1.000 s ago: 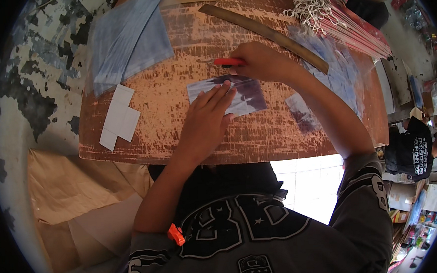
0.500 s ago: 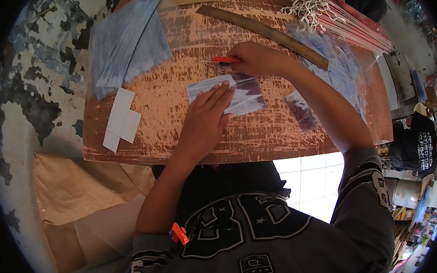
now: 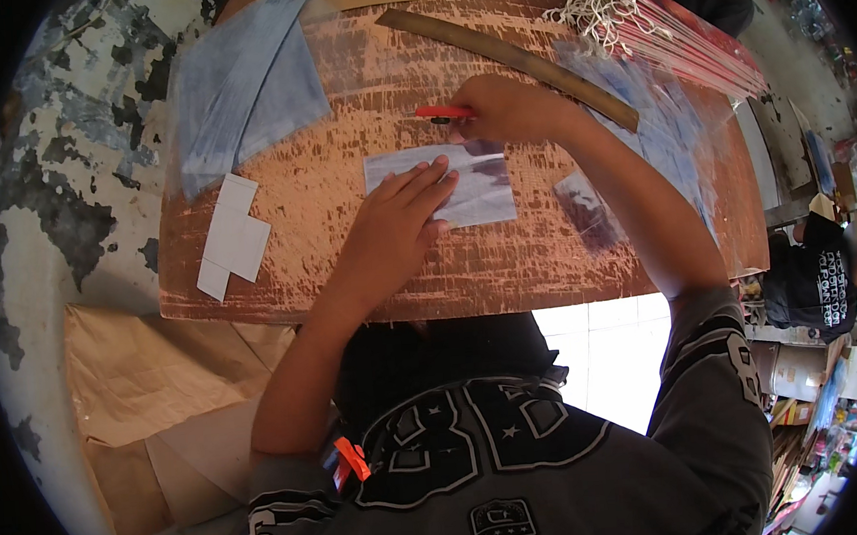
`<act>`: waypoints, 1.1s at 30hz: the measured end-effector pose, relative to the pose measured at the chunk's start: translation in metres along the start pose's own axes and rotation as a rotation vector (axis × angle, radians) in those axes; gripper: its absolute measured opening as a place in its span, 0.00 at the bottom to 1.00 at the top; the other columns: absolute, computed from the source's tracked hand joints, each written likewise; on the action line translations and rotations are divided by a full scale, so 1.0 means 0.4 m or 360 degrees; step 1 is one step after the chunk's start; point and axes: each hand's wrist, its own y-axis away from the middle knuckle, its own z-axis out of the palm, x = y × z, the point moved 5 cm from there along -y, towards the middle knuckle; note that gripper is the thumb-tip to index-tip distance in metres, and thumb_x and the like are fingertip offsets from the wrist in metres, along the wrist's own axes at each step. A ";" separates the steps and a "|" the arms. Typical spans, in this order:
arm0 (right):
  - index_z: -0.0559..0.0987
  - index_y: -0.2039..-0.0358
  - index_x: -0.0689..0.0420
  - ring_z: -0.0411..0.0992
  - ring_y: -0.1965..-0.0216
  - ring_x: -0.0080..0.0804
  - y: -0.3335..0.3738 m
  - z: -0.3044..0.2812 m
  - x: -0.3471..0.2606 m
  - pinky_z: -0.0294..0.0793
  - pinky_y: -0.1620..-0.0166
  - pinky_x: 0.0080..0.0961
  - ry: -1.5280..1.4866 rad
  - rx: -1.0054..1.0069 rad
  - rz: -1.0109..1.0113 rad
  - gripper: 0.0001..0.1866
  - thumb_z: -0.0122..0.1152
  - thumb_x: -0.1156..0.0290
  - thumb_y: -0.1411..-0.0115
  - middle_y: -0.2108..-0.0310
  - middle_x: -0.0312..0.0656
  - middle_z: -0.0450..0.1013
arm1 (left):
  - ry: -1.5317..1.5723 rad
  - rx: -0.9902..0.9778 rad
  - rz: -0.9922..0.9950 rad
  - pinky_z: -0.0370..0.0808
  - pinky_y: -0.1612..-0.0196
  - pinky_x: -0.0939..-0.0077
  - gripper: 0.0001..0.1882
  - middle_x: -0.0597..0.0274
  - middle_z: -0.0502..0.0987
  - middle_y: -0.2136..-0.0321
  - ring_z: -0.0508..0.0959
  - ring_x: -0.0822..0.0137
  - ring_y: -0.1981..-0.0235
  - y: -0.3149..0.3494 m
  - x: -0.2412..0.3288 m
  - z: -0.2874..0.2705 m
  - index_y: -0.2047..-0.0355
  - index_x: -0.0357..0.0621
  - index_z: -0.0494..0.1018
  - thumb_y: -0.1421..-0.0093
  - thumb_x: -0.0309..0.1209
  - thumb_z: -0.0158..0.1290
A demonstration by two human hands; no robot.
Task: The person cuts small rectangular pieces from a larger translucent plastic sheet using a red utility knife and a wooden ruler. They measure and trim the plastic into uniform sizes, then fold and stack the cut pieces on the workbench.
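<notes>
My left hand point(image 3: 401, 215) lies flat with fingers stretched out, pressing on a small rectangular sheet point(image 3: 478, 196) that looks like shiny, bluish-grey plastic film. Just beyond the sheet's far edge, my right hand point(image 3: 507, 111) is closed round a red utility knife point(image 3: 444, 112). The knife points left, held over the worn tabletop; its blade is hard to make out. To the left rests a white card template point(image 3: 237, 237) with stepped edges. A dark, glossy piece of film point(image 3: 585, 207) lies under my right forearm.
Blue-grey plastic sheets point(image 3: 251, 92) are stacked at the far left of the worn table point(image 3: 351, 282). A long brown ruler point(image 3: 504, 59) slants across the back. Pink sticks with white strings point(image 3: 669, 32) and clear film pieces point(image 3: 650, 126) lie right. Brown paper point(image 3: 160, 372) stands left below.
My right hand and the knife have shifted slightly away from me and right relative to the sheet. My left hand stays flat on the sheet. The whole view has moved a little.
</notes>
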 end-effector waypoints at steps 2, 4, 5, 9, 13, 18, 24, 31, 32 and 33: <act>0.85 0.60 0.64 0.80 0.69 0.39 0.003 -0.006 0.016 0.76 0.60 0.39 0.0056 0.0041 0.0037 0.16 0.68 0.61 0.33 0.73 0.47 0.80 | -0.0053 -0.0030 0.0136 0.64 0.26 0.53 0.28 0.57 0.68 0.28 0.68 0.50 0.29 -0.016 -0.004 -0.014 0.32 0.45 0.72 0.33 0.29 0.57; 0.86 0.61 0.64 0.80 0.69 0.38 0.030 0.008 0.018 0.75 0.61 0.39 0.0033 0.0045 0.0138 0.15 0.69 0.61 0.33 0.74 0.47 0.80 | -0.0005 -0.0118 0.0192 0.65 0.27 0.55 0.28 0.56 0.69 0.28 0.69 0.50 0.30 -0.024 -0.006 -0.016 0.34 0.43 0.73 0.35 0.28 0.58; 0.86 0.62 0.64 0.80 0.70 0.38 0.052 0.001 0.003 0.75 0.62 0.39 -0.0011 0.0047 0.0208 0.15 0.69 0.62 0.33 0.74 0.47 0.80 | 0.0047 -0.0182 0.0188 0.66 0.27 0.55 0.28 0.56 0.69 0.29 0.69 0.50 0.30 -0.032 -0.005 -0.025 0.34 0.43 0.73 0.35 0.27 0.59; 0.87 0.64 0.63 0.78 0.73 0.37 0.101 0.021 0.019 0.74 0.65 0.37 0.0037 0.0222 0.0248 0.15 0.69 0.62 0.34 0.75 0.46 0.79 | 0.0144 -0.0325 0.0244 0.65 0.27 0.55 0.23 0.56 0.70 0.30 0.70 0.51 0.30 -0.054 -0.022 -0.034 0.38 0.41 0.75 0.34 0.28 0.60; 0.87 0.64 0.64 0.76 0.73 0.33 0.167 0.046 0.016 0.73 0.65 0.34 -0.0132 0.0261 0.0364 0.15 0.69 0.62 0.34 0.75 0.45 0.78 | 0.0050 -0.0385 0.0197 0.57 0.24 0.43 0.20 0.57 0.71 0.30 0.68 0.51 0.28 -0.051 0.004 -0.039 0.43 0.41 0.77 0.33 0.35 0.61; 0.85 0.63 0.65 0.75 0.77 0.37 0.236 0.080 0.016 0.73 0.67 0.39 -0.0463 0.0638 0.0315 0.16 0.67 0.62 0.33 0.78 0.46 0.77 | -0.0066 -0.0298 0.0189 0.51 0.22 0.37 0.21 0.58 0.72 0.31 0.65 0.52 0.26 -0.040 0.019 -0.024 0.46 0.42 0.77 0.33 0.41 0.60; 0.85 0.58 0.67 0.76 0.71 0.31 0.289 0.102 0.014 0.74 0.64 0.33 -0.0593 0.0721 0.0355 0.17 0.67 0.63 0.32 0.73 0.45 0.80 | -0.0108 -0.0234 0.0239 0.49 0.22 0.35 0.23 0.60 0.70 0.30 0.63 0.54 0.25 -0.029 0.015 -0.015 0.45 0.44 0.75 0.34 0.44 0.61; 0.85 0.49 0.65 0.77 0.68 0.29 0.328 0.144 0.009 0.75 0.62 0.30 -0.0937 0.0816 0.0376 0.18 0.67 0.64 0.31 0.66 0.45 0.83 | -0.0035 -0.0214 0.0304 0.47 0.22 0.35 0.23 0.60 0.70 0.30 0.62 0.54 0.24 -0.031 -0.006 -0.006 0.45 0.44 0.74 0.34 0.45 0.60; 0.85 0.49 0.64 0.77 0.69 0.27 0.332 0.147 0.012 0.74 0.63 0.29 -0.1008 0.0808 0.0396 0.17 0.67 0.64 0.30 0.65 0.44 0.84 | -0.0037 -0.0205 0.0306 0.47 0.22 0.35 0.23 0.61 0.70 0.30 0.62 0.54 0.24 -0.031 -0.008 -0.004 0.45 0.44 0.74 0.33 0.45 0.60; 0.86 0.49 0.64 0.76 0.69 0.25 0.336 0.150 0.014 0.74 0.63 0.29 -0.1079 0.0799 0.0415 0.17 0.67 0.64 0.30 0.64 0.43 0.84 | -0.0039 -0.0197 0.0307 0.47 0.22 0.35 0.23 0.61 0.70 0.30 0.62 0.54 0.24 -0.030 -0.010 -0.002 0.45 0.45 0.74 0.33 0.45 0.60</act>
